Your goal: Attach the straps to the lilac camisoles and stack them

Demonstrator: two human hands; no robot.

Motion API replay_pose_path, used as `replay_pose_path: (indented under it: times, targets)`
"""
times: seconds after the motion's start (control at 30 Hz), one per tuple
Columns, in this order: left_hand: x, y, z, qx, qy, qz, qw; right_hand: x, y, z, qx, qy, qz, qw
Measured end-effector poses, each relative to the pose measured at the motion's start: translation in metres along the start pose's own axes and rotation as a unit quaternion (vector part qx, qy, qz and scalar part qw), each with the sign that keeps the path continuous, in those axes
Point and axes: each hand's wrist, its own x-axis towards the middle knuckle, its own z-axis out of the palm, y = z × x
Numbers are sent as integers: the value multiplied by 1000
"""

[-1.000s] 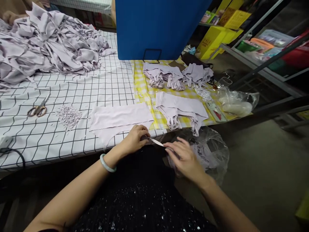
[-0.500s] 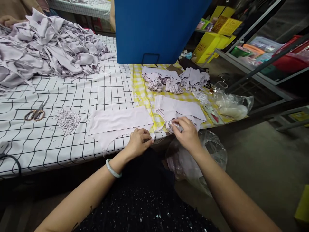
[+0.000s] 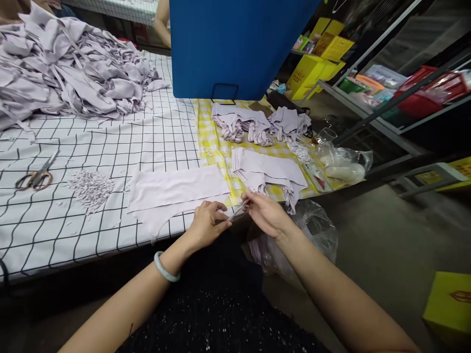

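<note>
A pale lilac strappy garment piece [image 3: 176, 185] lies flat near the table's front edge. My left hand [image 3: 208, 224] is closed in a pinch at its right front corner. From there a narrow strap [image 3: 238, 211] runs up to my right hand [image 3: 268, 213], whose fingertips pinch the other end. The strap is taut between both hands, just over the table edge. Just beyond my right hand sits a neat stack of the same garments [image 3: 270, 165], its straps hanging toward the edge.
Scissors [image 3: 35, 179] and a heap of small fabric snippets [image 3: 91, 189] lie on the left. Behind them rises a large garment pile [image 3: 81, 73]. A blue panel [image 3: 235, 49] stands at the back, near more stacked garments [image 3: 243, 122]. A plastic bag [image 3: 312, 230] hangs below the edge.
My right hand has come left from the garment stack toward my left hand, and the strap now stretches between them. The whole view has shifted slightly.
</note>
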Motion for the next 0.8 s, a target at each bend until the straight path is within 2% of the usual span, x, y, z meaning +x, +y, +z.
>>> replay_pose_path:
  times: [0.17,0.3,0.4,0.5,0.53,0.6,0.67,0.8]
  targets:
    - [-1,-1,3,7,16,4,1000,7,-35,-1,67,-29,-15,997]
    - [0,-2,7,-3,31,12,999,-2,-41,8,48,-46,-70,995]
    - [-1,5,-2,-99,86,14,991,-17,-31,16,-15,-97,-69,993]
    - [-4,16,-22,-261,139,6,955,-33,-14,22,-87,-154,-38,984]
    - [-6,20,-30,-309,129,-5,942,-37,-8,24,-110,-166,-31,980]
    - [-9,25,-40,-381,72,-33,921,-43,4,25,-149,-181,-23,972]
    - [-13,27,-45,-422,21,-54,905,-46,13,26,-184,-191,-21,964]
    - [-19,24,-42,-455,-4,-73,888,-48,23,24,-264,-193,-48,944]
